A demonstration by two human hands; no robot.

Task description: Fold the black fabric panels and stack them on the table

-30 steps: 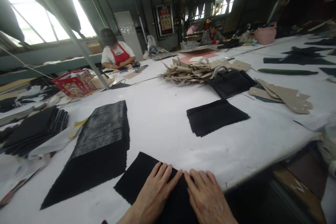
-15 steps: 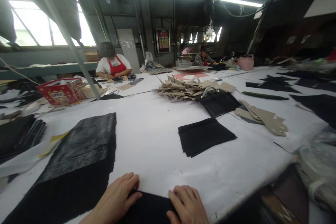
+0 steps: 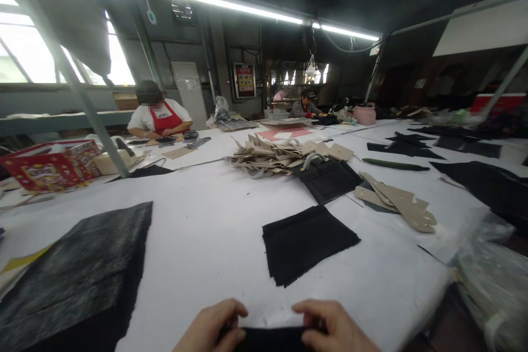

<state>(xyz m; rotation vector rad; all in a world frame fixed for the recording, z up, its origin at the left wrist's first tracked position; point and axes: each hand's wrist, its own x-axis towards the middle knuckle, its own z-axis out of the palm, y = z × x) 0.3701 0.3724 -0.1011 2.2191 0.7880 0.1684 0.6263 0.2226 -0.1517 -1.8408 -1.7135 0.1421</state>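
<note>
At the bottom of the view a piece of black fabric (image 3: 272,339) spans the gap between my two hands. My left hand (image 3: 216,327) pinches its left end with curled fingers and thumb. The right end is gripped the same way by my right hand (image 3: 332,327). Most of this piece lies below the frame. Just beyond my hands, a stack of black fabric pieces (image 3: 307,245) rests flat on the white table (image 3: 198,242). To the left lies a larger dark sheet of material (image 3: 91,264) with a greyish, mottled top.
Farther back are a black handbag (image 3: 328,179), a pile of beige pieces (image 3: 268,157) and beige straps (image 3: 398,203). A red box (image 3: 53,165) stands by a pole (image 3: 82,77) at left. Clear plastic (image 3: 490,280) bulges at the right edge. Two people work across the table.
Both hands have come up off the table edge area, now pinching the black fabric's two ends instead of lying over it. The camera view has turned slightly right.
</note>
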